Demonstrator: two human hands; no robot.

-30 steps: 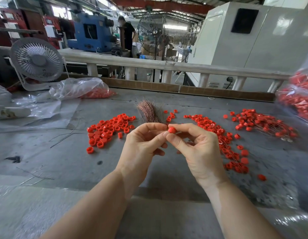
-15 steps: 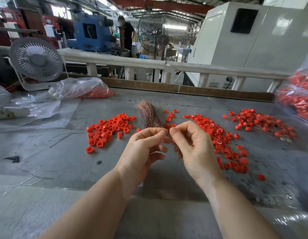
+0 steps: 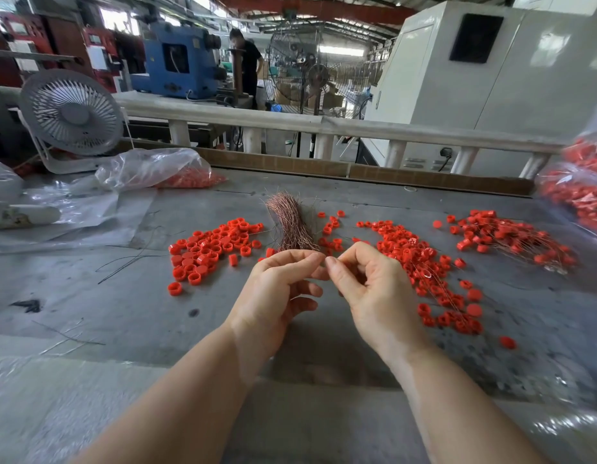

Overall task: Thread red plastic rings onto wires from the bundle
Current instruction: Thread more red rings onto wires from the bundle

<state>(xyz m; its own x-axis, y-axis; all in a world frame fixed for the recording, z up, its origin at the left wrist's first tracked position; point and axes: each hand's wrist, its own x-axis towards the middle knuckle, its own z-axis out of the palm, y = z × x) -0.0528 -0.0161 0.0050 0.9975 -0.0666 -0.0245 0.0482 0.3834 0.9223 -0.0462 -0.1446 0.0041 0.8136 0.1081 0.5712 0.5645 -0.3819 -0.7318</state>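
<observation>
Just beyond both hands (image 3: pixel 323 286): wire bundle (image 3: pixel 290 222).

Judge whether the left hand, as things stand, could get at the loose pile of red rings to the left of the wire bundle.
Probably yes. The left hand hovers just right of the loose pile of red rings, and only bare table lies between them. The wire bundle sits farther back, out of the way.

Just beyond my grip, the wire bundle (image 3: pixel 292 222) looks like thin coppery metal with a dull sheen. To either side lie smooth red plastic rings (image 3: pixel 210 249), faintly glossy, on the matt, scuffed grey bench (image 3: pixel 123 296); far left, crinkled clear plastic bags (image 3: pixel 146 169) shine.
</observation>
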